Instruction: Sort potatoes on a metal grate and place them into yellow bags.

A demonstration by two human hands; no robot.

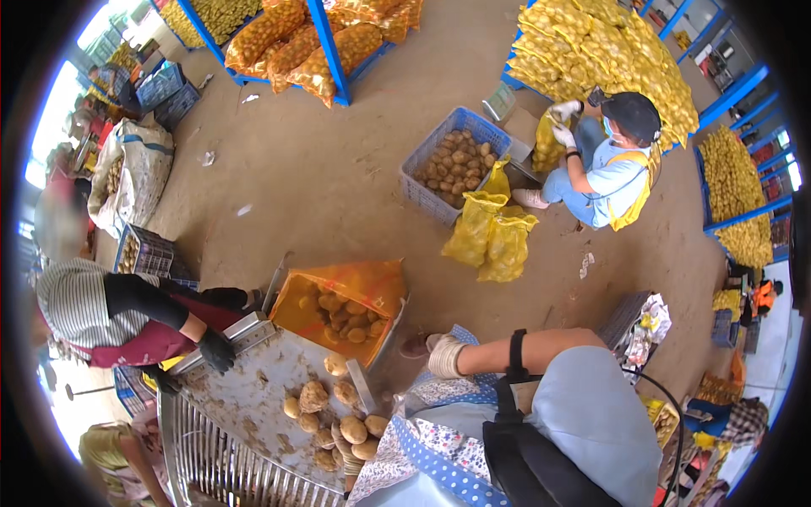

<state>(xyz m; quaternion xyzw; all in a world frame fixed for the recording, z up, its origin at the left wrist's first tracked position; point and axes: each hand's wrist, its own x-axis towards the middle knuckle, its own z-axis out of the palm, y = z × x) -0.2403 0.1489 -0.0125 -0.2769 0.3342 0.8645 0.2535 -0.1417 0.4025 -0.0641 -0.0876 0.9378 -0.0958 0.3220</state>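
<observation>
My left hand (346, 451), in a soiled glove, is low among potatoes (353, 429) at the metal table's near edge; potatoes partly hide its fingers, so its grip is unclear. Off to the right of the table, my right hand (447, 357) wears a pale knitted glove beside my dotted apron; its fingers are mostly hidden. Several more potatoes lie on the dirt-stained metal sorting table (253, 380), whose near left part is a grate of metal bars. Beyond its far end, an orange mesh bag (342, 279) hangs with its mouth wide, potatoes inside.
A co-worker's black-gloved hand (217, 350) rests at the table's left edge. Ahead, a blue crate (431, 196) of potatoes and yellow mesh bags (485, 234) stand on the floor near a crouching co-worker (599, 158). Another crate (624, 317) is at right.
</observation>
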